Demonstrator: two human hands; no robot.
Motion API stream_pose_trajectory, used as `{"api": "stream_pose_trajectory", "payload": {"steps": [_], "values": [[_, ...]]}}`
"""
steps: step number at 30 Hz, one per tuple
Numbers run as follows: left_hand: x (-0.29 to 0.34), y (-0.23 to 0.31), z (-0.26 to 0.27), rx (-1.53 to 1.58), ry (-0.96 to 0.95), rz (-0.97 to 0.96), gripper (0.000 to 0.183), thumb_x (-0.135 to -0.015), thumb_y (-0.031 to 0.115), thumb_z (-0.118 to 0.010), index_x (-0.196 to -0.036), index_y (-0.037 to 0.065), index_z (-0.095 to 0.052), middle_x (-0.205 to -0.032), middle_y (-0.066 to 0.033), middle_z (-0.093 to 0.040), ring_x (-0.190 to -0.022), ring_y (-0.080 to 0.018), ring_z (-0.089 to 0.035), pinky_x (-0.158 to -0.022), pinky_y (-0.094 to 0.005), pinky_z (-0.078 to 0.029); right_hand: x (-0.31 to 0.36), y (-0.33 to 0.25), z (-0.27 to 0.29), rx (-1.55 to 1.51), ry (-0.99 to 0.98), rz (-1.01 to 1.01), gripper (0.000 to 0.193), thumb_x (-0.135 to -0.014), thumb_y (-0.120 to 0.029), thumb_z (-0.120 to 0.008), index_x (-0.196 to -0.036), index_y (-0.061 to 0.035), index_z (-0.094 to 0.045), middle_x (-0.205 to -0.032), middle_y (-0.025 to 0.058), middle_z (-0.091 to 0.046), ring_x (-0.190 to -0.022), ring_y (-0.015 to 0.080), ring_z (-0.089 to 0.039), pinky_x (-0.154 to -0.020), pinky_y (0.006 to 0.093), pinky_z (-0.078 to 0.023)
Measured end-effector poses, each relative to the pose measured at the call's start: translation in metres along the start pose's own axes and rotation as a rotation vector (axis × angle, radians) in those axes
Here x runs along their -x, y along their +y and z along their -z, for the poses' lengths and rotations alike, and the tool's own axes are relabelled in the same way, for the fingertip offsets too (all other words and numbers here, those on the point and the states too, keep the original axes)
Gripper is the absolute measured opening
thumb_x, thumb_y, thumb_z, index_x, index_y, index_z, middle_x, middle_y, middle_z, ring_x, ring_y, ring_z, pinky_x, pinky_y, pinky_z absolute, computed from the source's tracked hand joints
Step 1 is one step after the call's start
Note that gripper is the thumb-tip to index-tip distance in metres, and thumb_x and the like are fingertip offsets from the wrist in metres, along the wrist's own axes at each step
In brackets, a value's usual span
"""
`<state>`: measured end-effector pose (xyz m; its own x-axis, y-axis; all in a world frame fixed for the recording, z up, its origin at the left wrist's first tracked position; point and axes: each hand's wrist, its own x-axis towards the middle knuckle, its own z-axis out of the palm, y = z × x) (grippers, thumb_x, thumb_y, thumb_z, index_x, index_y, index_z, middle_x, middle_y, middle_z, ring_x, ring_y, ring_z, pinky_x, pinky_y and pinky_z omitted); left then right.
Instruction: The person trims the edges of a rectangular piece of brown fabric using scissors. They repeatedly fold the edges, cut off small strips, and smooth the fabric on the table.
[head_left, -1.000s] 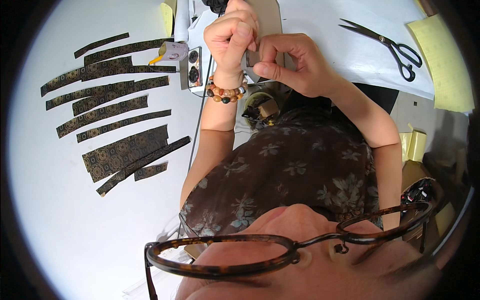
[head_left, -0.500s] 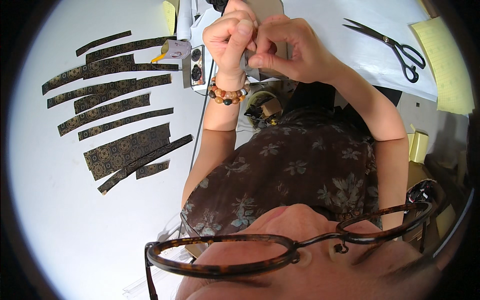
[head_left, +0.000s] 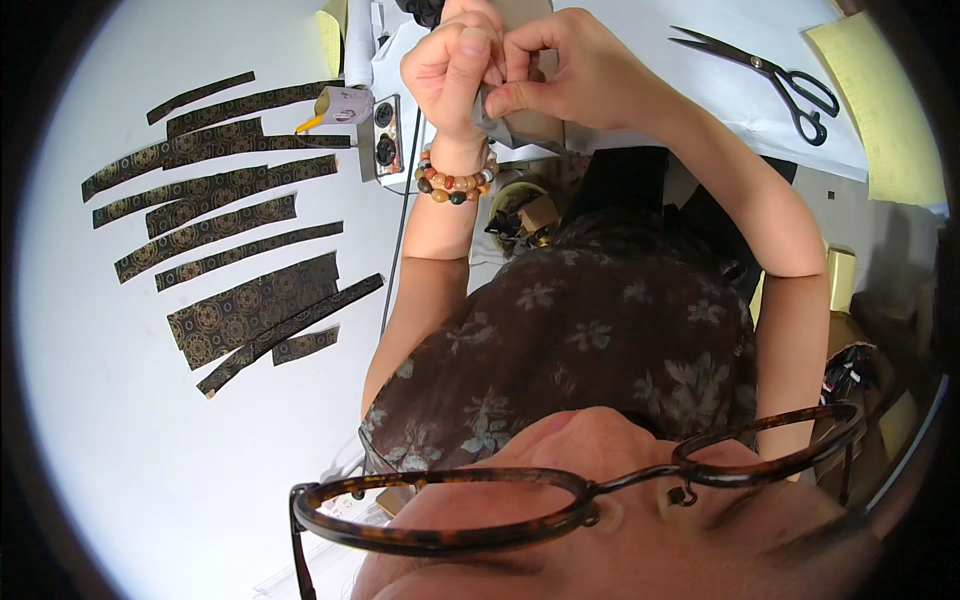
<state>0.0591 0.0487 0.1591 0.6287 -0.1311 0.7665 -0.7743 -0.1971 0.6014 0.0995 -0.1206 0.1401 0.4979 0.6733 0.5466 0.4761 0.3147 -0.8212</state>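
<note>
At the top of the view my two hands meet over a grey-brown, box-shaped object (head_left: 540, 130) whose top is mostly covered. My left hand (head_left: 450, 78) is closed, thumb pressed against its curled fingers; a beaded bracelet (head_left: 455, 186) circles that wrist. Beside it my right hand (head_left: 580, 72) is bent into a pinch, its thumb and fingertips close to the left fingers. Whatever lies between the fingertips is too small or hidden to make out.
Several dark gold-patterned fabric strips (head_left: 255, 305) lie on the white table to the left, near a small white carton (head_left: 345, 106) with a yellow spout-like piece. Black scissors (head_left: 765, 65) rest at the upper right beside yellow paper (head_left: 880, 110). A bin (head_left: 525, 215) stands below the hands.
My right hand has shifted up and left, its thumb nearer to my left hand. My left hand has moved slightly and stays closed. The whole view has tilted a little.
</note>
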Motion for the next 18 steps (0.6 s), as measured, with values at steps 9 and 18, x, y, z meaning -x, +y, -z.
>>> {"api": "stream_pose_trajectory", "payload": {"steps": [9, 18], "values": [[-0.009, 0.005, 0.023, 0.098, 0.15, 0.019, 0.056, -0.107, 0.028, -0.046, -0.053, 0.014, -0.038, -0.052, -0.0045, -0.047, -0.07, -0.0192, -0.047, -0.069, -0.0315, -0.038, 0.006, 0.037, -0.016, -0.179, 0.162, 0.015, 0.015, -0.092, -0.011, -0.074, -0.101, -0.0027, -0.066, -0.094, 0.0007, -0.066, -0.084, 0.01, -0.06, -0.084, 0.0255, -0.049], [-0.068, 0.06, -0.009, 0.814, 0.436, 0.304, 0.065, -0.114, 0.035, -0.03, -0.051, 0.018, -0.033, -0.055, -0.0008, -0.037, -0.071, -0.0165, -0.038, -0.092, -0.0291, -0.038, -0.005, -0.005, -0.008, 0.123, 0.325, 0.196, 0.01, -0.094, -0.008, -0.071, -0.101, -0.0019, -0.067, -0.105, 0.0037, -0.066, -0.098, 0.0139, -0.064, -0.094, 0.0295, -0.051]]}}
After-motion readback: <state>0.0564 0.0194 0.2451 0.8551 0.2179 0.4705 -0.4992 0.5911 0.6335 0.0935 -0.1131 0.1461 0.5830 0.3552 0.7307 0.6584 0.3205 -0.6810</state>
